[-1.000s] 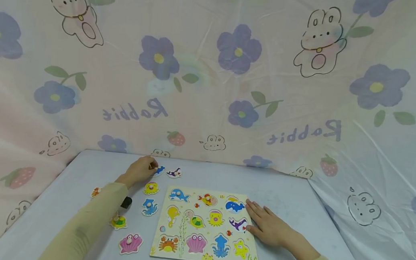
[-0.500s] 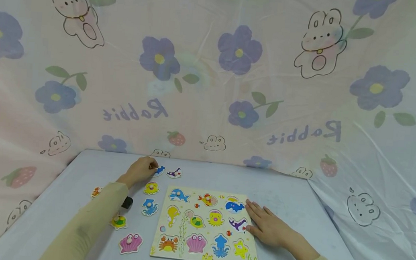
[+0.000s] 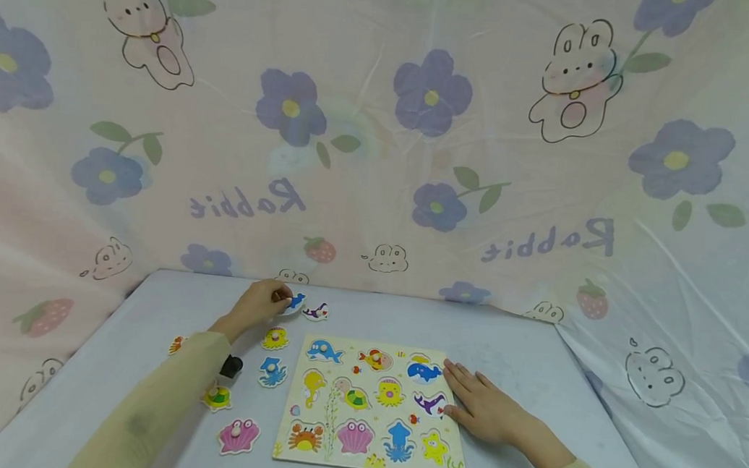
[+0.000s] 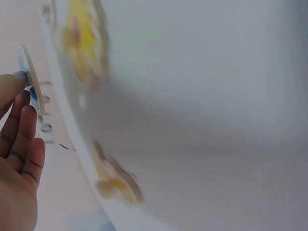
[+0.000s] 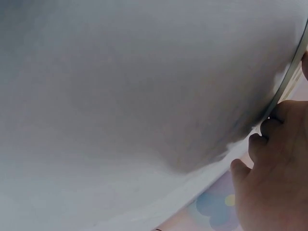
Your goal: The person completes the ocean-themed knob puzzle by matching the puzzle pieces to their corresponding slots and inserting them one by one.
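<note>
Though thin, piece (image 3: 297, 301) in left hand (image 3: 259, 303).

Mirrored "Rabbit" (image 3: 248, 200) twice on backdrop (image 3: 367, 154)

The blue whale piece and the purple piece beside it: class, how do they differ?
The blue whale piece is pinched by the left hand; the purple piece lies untouched on the table. The blue whale piece is tilted; the purple piece looks flat. Both have pale borders.

Creased pale fabric backdrop (image 3: 362, 37), purple flowers (image 3: 433, 89), mirrored "Rabbit" lettering (image 3: 245, 202), white tabletop (image 3: 510, 349)
</note>
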Demonstrator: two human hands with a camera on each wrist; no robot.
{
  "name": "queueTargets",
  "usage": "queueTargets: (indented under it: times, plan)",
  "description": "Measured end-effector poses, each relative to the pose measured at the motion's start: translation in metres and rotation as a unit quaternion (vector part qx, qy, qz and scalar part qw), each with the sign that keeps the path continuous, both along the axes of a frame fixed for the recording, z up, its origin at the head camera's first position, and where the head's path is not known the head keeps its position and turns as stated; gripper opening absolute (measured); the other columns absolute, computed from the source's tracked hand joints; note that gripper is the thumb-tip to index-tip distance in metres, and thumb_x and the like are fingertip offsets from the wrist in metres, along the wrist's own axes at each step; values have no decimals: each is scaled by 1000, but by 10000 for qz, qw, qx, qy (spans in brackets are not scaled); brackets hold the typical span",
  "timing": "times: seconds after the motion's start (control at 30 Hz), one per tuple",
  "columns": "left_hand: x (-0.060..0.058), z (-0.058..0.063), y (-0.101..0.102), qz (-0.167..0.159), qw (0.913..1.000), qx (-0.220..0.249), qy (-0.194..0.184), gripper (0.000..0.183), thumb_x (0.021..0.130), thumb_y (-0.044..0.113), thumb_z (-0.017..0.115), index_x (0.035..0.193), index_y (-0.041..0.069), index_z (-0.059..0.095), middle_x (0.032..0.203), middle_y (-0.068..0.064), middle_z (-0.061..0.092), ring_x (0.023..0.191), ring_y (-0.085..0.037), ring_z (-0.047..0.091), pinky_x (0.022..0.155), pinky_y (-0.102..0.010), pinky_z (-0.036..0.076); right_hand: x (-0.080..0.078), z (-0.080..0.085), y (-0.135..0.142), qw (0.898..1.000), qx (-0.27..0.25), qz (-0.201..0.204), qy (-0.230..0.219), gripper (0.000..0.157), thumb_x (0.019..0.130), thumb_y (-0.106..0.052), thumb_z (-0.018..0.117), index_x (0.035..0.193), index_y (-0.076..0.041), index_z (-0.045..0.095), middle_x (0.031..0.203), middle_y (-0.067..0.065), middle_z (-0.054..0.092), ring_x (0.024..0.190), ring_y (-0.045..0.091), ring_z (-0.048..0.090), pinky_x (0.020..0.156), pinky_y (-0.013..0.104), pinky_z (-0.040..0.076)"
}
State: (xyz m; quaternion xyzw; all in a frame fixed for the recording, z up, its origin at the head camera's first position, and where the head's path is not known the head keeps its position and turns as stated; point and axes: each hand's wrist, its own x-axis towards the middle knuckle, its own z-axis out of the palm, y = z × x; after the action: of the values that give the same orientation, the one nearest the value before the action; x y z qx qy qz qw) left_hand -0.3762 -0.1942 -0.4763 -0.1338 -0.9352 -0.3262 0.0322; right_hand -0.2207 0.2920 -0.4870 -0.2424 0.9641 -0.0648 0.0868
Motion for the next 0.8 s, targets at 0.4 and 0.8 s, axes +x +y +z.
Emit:
queueTargets:
  times: [0.4,0.8]
  plan:
    - [21,21,43,-717,9960,246,465,13,98,12,73,110,9,74,98,0,67,87,-15,59,78,-33,51,0,-4,1,9998,95,-52,168,79,106,-57,46,163,-5,30,172,9,23,156,35,24,123,61,20]
    - [41,33,91,-1284,9885,361,709,12,97,14,76,109,12,74,101,4,66,88,-10,59,79,-28,53,4,0,-1,9996,107,-142,215,79,106,-56,49,162,-4,31,171,11,24,156,35,24,123,61,20]
